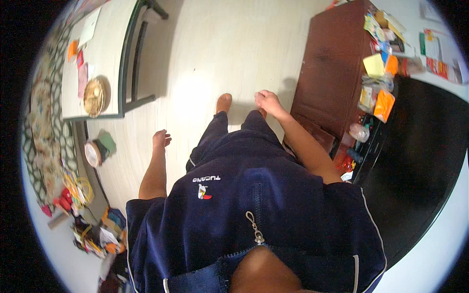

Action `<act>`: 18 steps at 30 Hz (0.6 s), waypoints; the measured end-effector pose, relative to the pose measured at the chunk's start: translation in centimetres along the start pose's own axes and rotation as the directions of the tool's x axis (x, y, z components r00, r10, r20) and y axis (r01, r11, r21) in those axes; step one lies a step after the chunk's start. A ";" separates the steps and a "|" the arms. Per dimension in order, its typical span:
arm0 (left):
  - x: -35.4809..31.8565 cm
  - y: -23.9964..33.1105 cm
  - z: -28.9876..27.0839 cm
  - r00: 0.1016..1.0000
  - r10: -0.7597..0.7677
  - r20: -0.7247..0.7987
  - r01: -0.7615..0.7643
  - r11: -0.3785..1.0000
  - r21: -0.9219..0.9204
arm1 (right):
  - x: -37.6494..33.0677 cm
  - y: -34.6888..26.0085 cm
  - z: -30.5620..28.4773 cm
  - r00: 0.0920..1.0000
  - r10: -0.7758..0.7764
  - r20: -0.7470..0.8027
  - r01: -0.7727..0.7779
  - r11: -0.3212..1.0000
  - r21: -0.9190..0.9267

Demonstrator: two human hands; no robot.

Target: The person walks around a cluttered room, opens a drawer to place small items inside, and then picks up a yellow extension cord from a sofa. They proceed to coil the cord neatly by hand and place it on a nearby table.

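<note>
My left hand (161,139) hangs at my left side over the pale floor, its fingers loosely bent and apart, with nothing in it. In front of my right thigh is my right hand (269,102), fingers curled inward; no object shows in it. It is close to the reddish-brown cabinet (325,63) but apart from it. I am standing on the floor (190,44) in a dark blue zip top (234,180) and dark trousers. One brown foot or shoe (223,102) shows ahead; the other is mostly hidden behind the right hand.
A dark-framed table (115,53) at the far left bears a woven basket (94,96). Beside it a round bin (93,153) stands on the floor. Packets and bottles crowd the cabinet top near a large black screen (415,166) on the right. Mixed belongings (100,234) are piled at lower left.
</note>
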State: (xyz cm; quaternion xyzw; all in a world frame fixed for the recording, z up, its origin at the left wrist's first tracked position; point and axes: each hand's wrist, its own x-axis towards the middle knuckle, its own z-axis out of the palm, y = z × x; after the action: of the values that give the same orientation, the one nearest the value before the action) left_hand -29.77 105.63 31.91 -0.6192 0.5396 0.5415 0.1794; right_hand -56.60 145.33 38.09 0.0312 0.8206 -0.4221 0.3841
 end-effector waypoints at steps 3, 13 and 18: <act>-3.0 -8.8 -2.5 0.986 -0.147 -0.080 0.135 0.981 -0.142 | 1.5 -1.4 2.8 0.975 -0.109 0.192 0.081 0.986 0.147; -14.5 -10.0 12.9 1.000 0.017 0.022 -0.011 0.969 -0.246 | 3.7 17.0 -7.8 0.887 0.082 0.455 -0.005 0.986 -0.168; -17.4 -9.7 16.6 0.984 0.165 0.063 -0.127 0.910 -0.394 | 0.9 17.0 -15.1 0.884 0.287 0.368 -0.272 0.958 -0.093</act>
State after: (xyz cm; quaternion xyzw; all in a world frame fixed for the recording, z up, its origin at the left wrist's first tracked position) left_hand -26.33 130.68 37.67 -0.5741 0.4571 0.6783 0.0373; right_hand -59.98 166.77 31.36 0.0600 0.7261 -0.3444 0.5921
